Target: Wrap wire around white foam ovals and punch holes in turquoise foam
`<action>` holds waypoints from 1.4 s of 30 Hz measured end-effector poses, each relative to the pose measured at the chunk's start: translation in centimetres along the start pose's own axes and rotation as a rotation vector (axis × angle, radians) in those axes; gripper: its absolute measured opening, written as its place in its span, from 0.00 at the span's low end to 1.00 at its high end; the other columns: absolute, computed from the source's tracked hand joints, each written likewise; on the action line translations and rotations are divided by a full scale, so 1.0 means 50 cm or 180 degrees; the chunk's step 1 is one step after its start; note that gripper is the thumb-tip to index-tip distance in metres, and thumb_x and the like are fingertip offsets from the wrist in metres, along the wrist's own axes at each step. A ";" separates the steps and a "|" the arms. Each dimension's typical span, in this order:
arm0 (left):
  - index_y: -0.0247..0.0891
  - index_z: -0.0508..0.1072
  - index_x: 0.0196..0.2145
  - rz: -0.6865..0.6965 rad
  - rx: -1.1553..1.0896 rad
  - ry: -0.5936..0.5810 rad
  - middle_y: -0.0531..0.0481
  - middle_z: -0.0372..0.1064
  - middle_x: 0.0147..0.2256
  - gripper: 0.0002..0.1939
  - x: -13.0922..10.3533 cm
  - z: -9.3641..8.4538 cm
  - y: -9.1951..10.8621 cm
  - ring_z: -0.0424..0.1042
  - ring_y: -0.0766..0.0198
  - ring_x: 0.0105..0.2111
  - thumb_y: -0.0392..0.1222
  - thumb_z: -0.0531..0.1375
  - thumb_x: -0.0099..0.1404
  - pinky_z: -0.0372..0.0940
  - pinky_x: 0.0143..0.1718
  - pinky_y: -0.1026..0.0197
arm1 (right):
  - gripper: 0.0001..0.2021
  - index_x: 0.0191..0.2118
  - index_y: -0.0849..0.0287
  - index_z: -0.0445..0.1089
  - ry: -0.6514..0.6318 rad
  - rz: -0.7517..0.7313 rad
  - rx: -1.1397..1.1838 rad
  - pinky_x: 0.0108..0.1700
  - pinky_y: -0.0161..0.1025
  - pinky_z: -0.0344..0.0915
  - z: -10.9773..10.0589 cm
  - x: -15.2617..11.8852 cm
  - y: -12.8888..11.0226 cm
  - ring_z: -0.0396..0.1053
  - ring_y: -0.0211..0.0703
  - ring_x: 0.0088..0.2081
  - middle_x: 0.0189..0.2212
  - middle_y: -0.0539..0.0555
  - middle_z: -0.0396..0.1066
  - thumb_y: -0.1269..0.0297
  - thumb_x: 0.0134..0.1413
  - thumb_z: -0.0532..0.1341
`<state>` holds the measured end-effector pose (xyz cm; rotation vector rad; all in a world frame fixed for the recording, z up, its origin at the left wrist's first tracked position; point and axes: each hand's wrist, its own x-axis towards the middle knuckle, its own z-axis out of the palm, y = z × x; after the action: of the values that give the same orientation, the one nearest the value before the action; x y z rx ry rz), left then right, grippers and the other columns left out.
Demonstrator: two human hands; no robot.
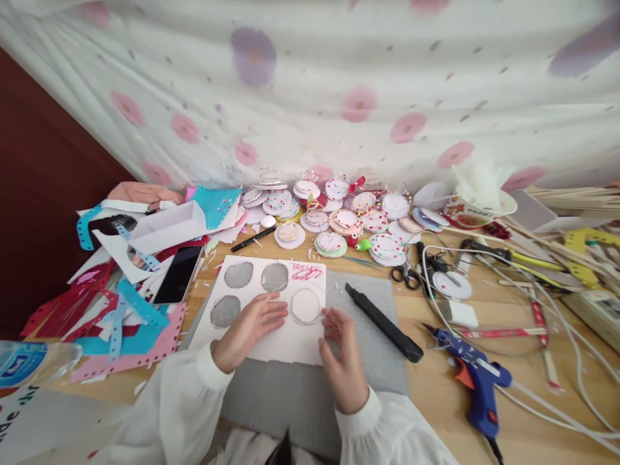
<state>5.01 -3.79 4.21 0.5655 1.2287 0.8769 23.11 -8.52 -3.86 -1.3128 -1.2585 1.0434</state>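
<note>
A white paper sheet (pixel 285 345) with three round holes lies on a grey cutting mat (pixel 285 387). On its right half is a circle (pixel 305 306) with faint curved lines around it; I cannot tell whether it is drawn or a separate piece. My left hand (pixel 254 323) is over the middle of the sheet, its fingers stretched out and holding nothing. By the sheet's right edge, my right hand (pixel 343 355) has bent fingers with the thumb apart, and nothing shows in it. A black utility knife (pixel 385 323) lies to the right on the mat.
Several decorated paper discs (pixel 346 221) are heaped along the back. A blue glue gun (pixel 477 381), scissors (pixel 405 277) and cables lie at right. Leftward are paper scraps (pixel 116 316), a phone (pixel 178 274) and a plastic bottle (pixel 39 361). A black marker (pixel 252 239) lies behind the sheet.
</note>
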 end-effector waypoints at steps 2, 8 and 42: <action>0.34 0.66 0.48 -0.0122 -0.0111 -0.0019 0.36 0.70 0.48 0.20 0.009 0.013 -0.002 0.70 0.52 0.50 0.50 0.54 0.64 0.61 0.55 0.48 | 0.21 0.55 0.55 0.52 0.0020 0.0093 0.0165 0.47 0.50 0.68 -0.002 0.001 0.006 0.67 0.47 0.49 0.53 0.63 0.63 0.69 0.55 0.54; 0.35 0.68 0.45 -0.0029 0.0057 0.0113 0.43 0.73 0.38 0.17 0.021 0.025 -0.009 0.73 0.58 0.39 0.45 0.60 0.61 0.65 0.49 0.52 | 0.20 0.55 0.54 0.52 -0.0047 0.0274 0.0548 0.49 0.52 0.66 -0.014 0.007 0.012 0.67 0.47 0.50 0.54 0.64 0.63 0.65 0.57 0.54; 0.40 0.66 0.55 0.1387 0.0167 -0.2365 0.36 0.69 0.51 0.42 0.099 -0.121 -0.016 0.65 0.45 0.54 0.46 0.74 0.42 0.56 0.55 0.45 | 0.11 0.34 0.63 0.69 -0.1583 0.1782 0.2346 0.22 0.27 0.49 0.107 0.080 -0.093 0.56 0.27 0.20 0.20 0.47 0.63 0.60 0.50 0.65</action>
<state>-0.15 -0.63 -0.80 1.1088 0.4539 0.8729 17.55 -4.23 0.24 -0.8425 -0.6928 2.0856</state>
